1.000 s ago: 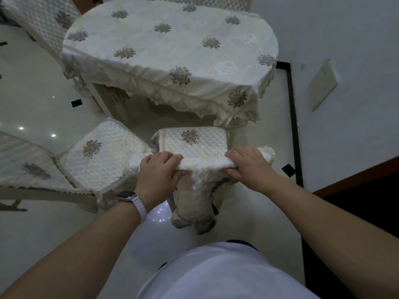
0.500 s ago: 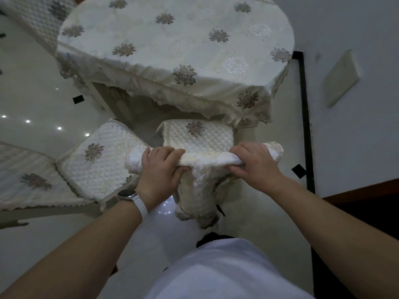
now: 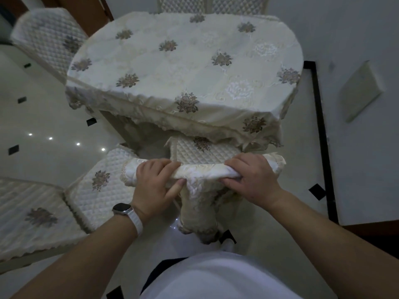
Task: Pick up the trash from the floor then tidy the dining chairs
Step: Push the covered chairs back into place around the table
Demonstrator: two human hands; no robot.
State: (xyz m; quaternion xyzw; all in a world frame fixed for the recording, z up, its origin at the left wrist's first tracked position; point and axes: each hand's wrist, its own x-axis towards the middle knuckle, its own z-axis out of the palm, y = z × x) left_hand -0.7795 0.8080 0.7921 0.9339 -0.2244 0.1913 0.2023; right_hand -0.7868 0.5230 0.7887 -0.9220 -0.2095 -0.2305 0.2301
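Cream and quilted, the chair (image 3: 205,152) stands partly under the table (image 3: 185,61), whose edge hides the front of the seat. The left hand (image 3: 153,182) and the right hand (image 3: 252,180), apart, both grip the top of its backrest.

The person wears a smartwatch (image 3: 122,209) on the left wrist. It has a rounded rectangular case with a dark, unlit face and a pale metal rim, held by a white band (image 3: 136,222) that wraps the wrist just behind the left hand (image 3: 155,186). Both forearms are bare out to the frame edges. A plain white shirt (image 3: 226,277) covers the torso at the bottom, with a dark garment (image 3: 160,269) showing at its left hem.
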